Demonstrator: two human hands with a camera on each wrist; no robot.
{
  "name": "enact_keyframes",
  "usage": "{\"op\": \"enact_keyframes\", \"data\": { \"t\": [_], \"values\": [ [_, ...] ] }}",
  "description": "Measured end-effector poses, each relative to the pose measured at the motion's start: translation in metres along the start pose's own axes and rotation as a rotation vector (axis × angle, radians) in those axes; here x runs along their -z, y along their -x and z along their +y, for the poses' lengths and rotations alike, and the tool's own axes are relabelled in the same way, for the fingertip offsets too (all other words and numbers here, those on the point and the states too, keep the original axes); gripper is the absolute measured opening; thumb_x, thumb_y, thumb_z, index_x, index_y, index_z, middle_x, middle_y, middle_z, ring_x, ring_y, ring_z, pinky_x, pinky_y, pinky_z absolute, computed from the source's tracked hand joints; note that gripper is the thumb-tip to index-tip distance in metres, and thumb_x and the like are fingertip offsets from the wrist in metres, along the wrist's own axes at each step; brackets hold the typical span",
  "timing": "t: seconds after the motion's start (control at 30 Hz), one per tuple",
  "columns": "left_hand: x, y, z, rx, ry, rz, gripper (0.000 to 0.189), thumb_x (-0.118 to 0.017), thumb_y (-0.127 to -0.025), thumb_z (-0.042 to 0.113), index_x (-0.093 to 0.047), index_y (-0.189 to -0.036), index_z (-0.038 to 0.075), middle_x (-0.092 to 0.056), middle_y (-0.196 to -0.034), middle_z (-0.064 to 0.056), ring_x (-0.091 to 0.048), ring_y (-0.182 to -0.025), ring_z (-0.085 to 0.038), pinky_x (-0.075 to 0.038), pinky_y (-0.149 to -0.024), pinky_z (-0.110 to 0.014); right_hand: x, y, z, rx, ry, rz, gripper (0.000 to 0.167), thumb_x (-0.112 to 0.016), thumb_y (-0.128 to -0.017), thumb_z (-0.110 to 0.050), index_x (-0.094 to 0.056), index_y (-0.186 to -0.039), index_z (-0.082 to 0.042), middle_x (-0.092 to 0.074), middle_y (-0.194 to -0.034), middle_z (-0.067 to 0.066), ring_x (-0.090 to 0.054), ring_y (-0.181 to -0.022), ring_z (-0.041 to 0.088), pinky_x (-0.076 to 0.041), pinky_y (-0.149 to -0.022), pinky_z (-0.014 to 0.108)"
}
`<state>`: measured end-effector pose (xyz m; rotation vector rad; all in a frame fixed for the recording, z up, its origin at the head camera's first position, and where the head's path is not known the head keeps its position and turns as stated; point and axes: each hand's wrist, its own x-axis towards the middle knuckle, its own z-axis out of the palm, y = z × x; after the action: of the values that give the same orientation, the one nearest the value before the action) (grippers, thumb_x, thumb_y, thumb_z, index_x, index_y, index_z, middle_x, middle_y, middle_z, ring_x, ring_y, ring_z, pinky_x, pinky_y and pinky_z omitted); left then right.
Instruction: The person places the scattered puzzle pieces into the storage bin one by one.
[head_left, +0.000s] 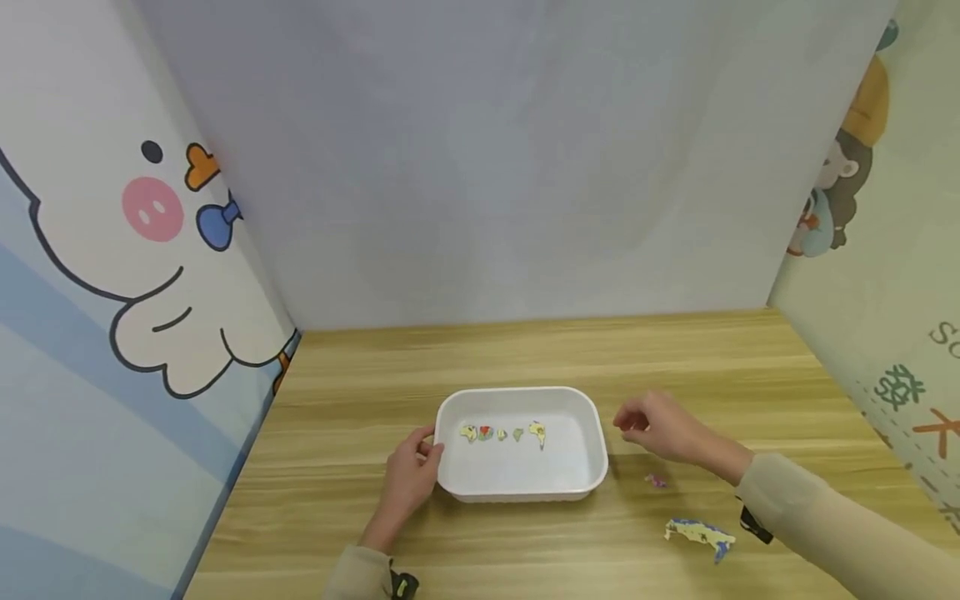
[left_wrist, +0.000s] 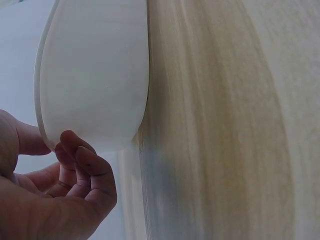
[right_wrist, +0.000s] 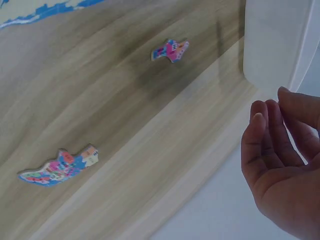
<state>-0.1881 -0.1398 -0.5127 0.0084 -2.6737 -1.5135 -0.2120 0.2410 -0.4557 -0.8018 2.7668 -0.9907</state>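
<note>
A white rectangular tray (head_left: 517, 478) stands on the wooden table. My left hand (head_left: 410, 472) pinches its left rim, thumb and fingers on either side of the wall, as the left wrist view shows. Just right of the tray hovers my right hand (head_left: 663, 427), its fingers (right_wrist: 252, 135) loosely bent and nothing visible between them and the thumb. Below it on the table lies a small pink and blue flat puzzle-like piece (head_left: 656, 481). A larger yellow and blue piece (head_left: 701, 533) is nearer the right sleeve.
Several small flat pieces, among them a yellow one (head_left: 538, 432) and a red and green one (head_left: 485, 432), lie in a row inside the tray. Another colourful piece (right_wrist: 60, 167) shows in the right wrist view. Printed walls (head_left: 870, 350) border the wooden table (head_left: 360, 358).
</note>
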Motion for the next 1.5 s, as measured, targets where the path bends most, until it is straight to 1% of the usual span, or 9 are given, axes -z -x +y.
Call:
{"op": "enact_keyframes", "data": {
  "t": [0.2, 0.37, 0.47, 0.6, 0.73, 1.0, 1.23, 1.33, 1.5],
  "values": [
    [0.002, 0.0, -0.001, 0.003, -0.015, 0.01, 0.032, -0.061, -0.09, 0.006, -0.059, -0.12, -0.005, -0.055, -0.075, -0.004, -0.054, -0.057, -0.012, -0.044, -0.049, -0.025, -0.006, 0.008, 0.009, -0.035, -0.009, -0.023, 0.012, -0.07, -0.079, 0.004, -0.068, -0.091, 0.002, -0.065, -0.079, 0.002, -0.059, -0.07, 0.013, -0.051, -0.063, 0.028],
    [0.003, 0.0, -0.001, 0.025, -0.022, 0.001, 0.033, -0.06, -0.09, 0.007, -0.059, -0.122, -0.004, -0.055, -0.076, -0.004, -0.054, -0.058, -0.012, -0.044, -0.05, -0.026, -0.009, 0.016, 0.014, -0.054, -0.003, -0.052, 0.018, -0.068, -0.076, 0.008, -0.067, -0.094, 0.004, -0.065, -0.083, 0.008, -0.061, -0.074, 0.018, -0.052, -0.066, 0.032],
    [0.003, 0.0, -0.001, 0.019, -0.028, 0.003, 0.033, -0.06, -0.09, 0.007, -0.059, -0.121, -0.004, -0.055, -0.076, -0.004, -0.054, -0.058, -0.012, -0.045, -0.05, -0.026, -0.01, 0.021, 0.016, -0.106, -0.002, -0.105, 0.022, -0.071, -0.072, 0.008, -0.067, -0.093, 0.003, -0.064, -0.083, 0.007, -0.061, -0.074, 0.021, -0.052, -0.066, 0.032],
    [0.003, 0.0, 0.0, 0.013, -0.026, 0.007, 0.032, -0.061, -0.09, 0.006, -0.059, -0.12, -0.005, -0.055, -0.076, -0.004, -0.054, -0.058, -0.012, -0.045, -0.051, -0.026, -0.013, 0.029, 0.017, -0.201, 0.033, -0.181, 0.025, -0.079, -0.066, 0.001, -0.066, -0.087, -0.002, -0.06, -0.079, 0.002, -0.056, -0.072, 0.019, -0.049, -0.066, 0.033],
    [0.003, 0.001, 0.001, 0.001, -0.022, 0.005, 0.032, -0.06, -0.09, 0.006, -0.059, -0.12, -0.006, -0.054, -0.075, -0.004, -0.053, -0.058, -0.012, -0.044, -0.05, -0.026, -0.017, 0.035, 0.02, -0.228, 0.06, -0.195, 0.024, -0.08, -0.065, -0.001, -0.063, -0.082, -0.006, -0.056, -0.074, -0.001, -0.051, -0.067, 0.014, -0.046, -0.061, 0.031],
    [0.002, 0.0, 0.003, 0.02, -0.016, 0.0, 0.033, -0.059, -0.091, 0.007, -0.058, -0.122, -0.005, -0.054, -0.077, -0.004, -0.052, -0.058, -0.013, -0.043, -0.05, -0.025, -0.021, 0.039, 0.026, -0.206, 0.05, -0.174, 0.022, -0.079, -0.066, 0.003, -0.062, -0.074, -0.008, -0.055, -0.069, -0.004, -0.049, -0.063, 0.011, -0.045, -0.057, 0.027],
    [0.002, 0.001, 0.004, 0.02, -0.02, -0.003, 0.034, -0.059, -0.091, 0.007, -0.058, -0.122, -0.005, -0.054, -0.076, -0.004, -0.052, -0.059, -0.013, -0.043, -0.05, -0.025, -0.022, 0.039, 0.023, -0.181, 0.097, -0.175, 0.025, -0.079, -0.065, 0.004, -0.06, -0.07, -0.011, -0.054, -0.065, -0.006, -0.048, -0.06, 0.01, -0.043, -0.055, 0.026],
    [0.001, 0.001, 0.004, 0.022, -0.02, 0.0, 0.034, -0.059, -0.091, 0.008, -0.058, -0.122, -0.005, -0.054, -0.076, -0.004, -0.052, -0.059, -0.013, -0.043, -0.051, -0.025, -0.022, 0.039, 0.022, -0.185, 0.111, -0.174, 0.028, -0.079, -0.065, 0.005, -0.057, -0.069, -0.012, -0.052, -0.064, -0.006, -0.047, -0.059, 0.01, -0.043, -0.054, 0.026],
    [-0.001, 0.002, 0.004, 0.007, -0.014, 0.003, 0.032, -0.06, -0.091, 0.007, -0.059, -0.121, -0.005, -0.054, -0.076, -0.004, -0.052, -0.059, -0.013, -0.044, -0.051, -0.025, -0.021, 0.042, 0.023, -0.144, 0.088, -0.167, 0.026, -0.079, -0.065, 0.005, -0.06, -0.073, -0.011, -0.054, -0.064, -0.007, -0.049, -0.059, 0.007, -0.044, -0.055, 0.026]
  ]
}}
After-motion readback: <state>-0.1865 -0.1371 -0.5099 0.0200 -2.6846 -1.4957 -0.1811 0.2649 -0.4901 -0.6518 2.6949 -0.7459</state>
